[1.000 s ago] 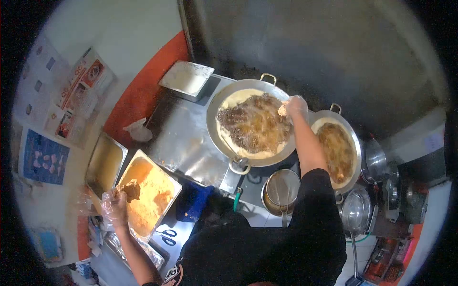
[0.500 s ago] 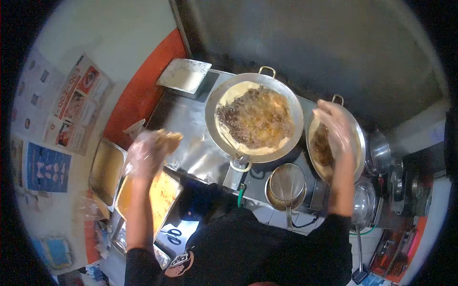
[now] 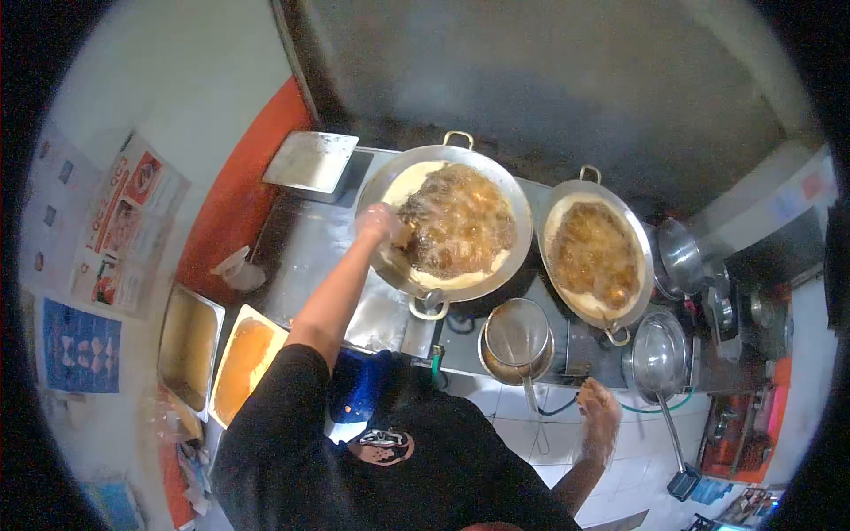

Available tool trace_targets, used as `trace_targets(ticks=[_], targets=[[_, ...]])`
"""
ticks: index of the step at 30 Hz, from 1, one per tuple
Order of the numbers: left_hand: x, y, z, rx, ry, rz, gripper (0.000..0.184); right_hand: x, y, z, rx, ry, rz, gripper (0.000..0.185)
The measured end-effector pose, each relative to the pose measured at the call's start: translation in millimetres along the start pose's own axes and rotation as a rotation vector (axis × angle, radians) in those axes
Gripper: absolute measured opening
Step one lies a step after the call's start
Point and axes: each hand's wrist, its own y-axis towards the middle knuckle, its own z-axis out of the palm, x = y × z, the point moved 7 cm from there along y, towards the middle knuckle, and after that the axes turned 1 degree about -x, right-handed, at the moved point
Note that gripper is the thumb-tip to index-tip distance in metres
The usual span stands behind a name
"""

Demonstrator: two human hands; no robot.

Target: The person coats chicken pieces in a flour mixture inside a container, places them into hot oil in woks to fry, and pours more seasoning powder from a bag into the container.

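My left hand (image 3: 382,223) reaches over the left rim of the large wok (image 3: 372,190), low above the bubbling oil (image 3: 465,221). A tan, coated piece of food (image 3: 403,234) shows at its fingertips, partly smeared by motion. My right hand (image 3: 600,409) is held low in front of the stove, to the right of a round strainer (image 3: 518,332). Its fingers curl inward; what they hold, if anything, is hidden. A second wok (image 3: 639,234) of bubbling oil (image 3: 593,252) stands to the right, with no hand over it.
On my left are a tray of orange-brown food (image 3: 243,367) and a deep metal pan (image 3: 190,336). Another metal pan (image 3: 312,159) sits at the back left. A long-handled strainer (image 3: 660,354) is at the right. A metal ladle head (image 3: 432,299) rests at the large wok's near rim.
My left hand has moved right and forward with the coated piece, from above the food tray to the large wok. My right hand has left the second wok and dropped toward me.
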Motion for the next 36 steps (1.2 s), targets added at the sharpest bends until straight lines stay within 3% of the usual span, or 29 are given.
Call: trace_targets(ticks=[2, 5, 6, 7, 8, 9, 12, 13, 16, 17, 18, 19, 21, 23, 25, 28, 29, 31, 32, 33, 34, 36], targets=[[3, 10, 2, 0.066, 0.017, 0.036, 0.043, 3, 0, -3, -0.03, -0.023, 0.016, 0.051], [8, -15, -50, -0.189, -0.14, 0.026, 0.046, 15, 12, 15, -0.017, -0.007, -0.037, 0.044], [16, -19, -61, -0.353, -0.085, 0.257, 0.046, 22, 17, 31, 0.003, 0.007, -0.067, 0.041], [13, -53, -101, -0.336, -0.052, 0.205, 0.049, 34, 21, 55, 0.093, 0.077, -0.11, 0.038], [37, -52, -90, -0.524, 0.005, 0.357, 0.049, 49, 23, 84, 0.141, 0.034, -0.213, 0.035], [37, -100, -137, -0.418, -0.155, 0.168, 0.051, 60, 26, 113, 0.192, -0.009, -0.319, 0.033], [71, -229, -203, -0.484, -0.205, 0.196, 0.069, 132, -34, 221, 0.663, 0.06, -0.543, 0.033], [90, -272, -218, -0.502, -0.235, 0.093, 0.07, 120, -44, 256, 0.722, 0.078, -0.335, 0.032], [161, -398, -222, -0.608, -0.255, -0.125, 0.066, 107, -100, 358, 1.153, 0.171, -0.268, 0.029], [187, -440, -214, -0.623, -0.242, -0.201, 0.06, 101, -121, 392, 1.29, 0.04, -0.367, 0.03], [222, -473, -190, -0.501, -0.298, -0.418, 0.056, 89, -147, 423, 1.441, -0.087, -0.333, 0.033], [253, -505, -158, -0.375, -0.363, -0.623, 0.052, 74, -166, 453, 1.482, -0.234, -0.652, 0.038], [280, -542, -109, -0.196, -0.329, -0.71, 0.043, 66, -229, 495, 1.61, -0.424, -0.832, 0.044], [285, -551, -61, -0.066, -0.237, -0.587, 0.036, -1, -255, 552, 1.68, -0.798, -1.039, 0.045], [291, -538, 12, 0.127, -0.227, -0.553, 0.038, -63, -275, 575, 1.752, -1.532, -1.348, 0.045], [280, -513, 54, 0.298, -0.223, -0.591, 0.047, -164, -274, 620, 1.68, -1.551, -1.563, 0.038], [279, -508, 56, 0.237, -0.245, -0.637, 0.047, -180, -264, 634, 1.604, -1.577, -1.419, 0.035], [284, -502, 61, 0.117, -0.286, -0.723, 0.049, -156, -265, 632, 1.746, -1.483, -1.103, 0.03], [286, -505, 65, 0.065, -0.512, -0.763, 0.046, -151, -257, 633, 1.8, -1.43, -0.947, 0.027], [291, -505, 66, 0.005, -0.734, -0.794, 0.044, -159, -243, 634, 1.923, -1.038, -0.513, 0.025], [295, -505, 67, -0.054, -0.955, -0.818, 0.041, -142, -245, 627, 1.845, -0.892, -0.302, 0.024], [331, -502, 78, -0.295, -1.008, -0.787, 0.041, -83, -260, 599, 1.644, -0.593, 0.099, 0.021]])
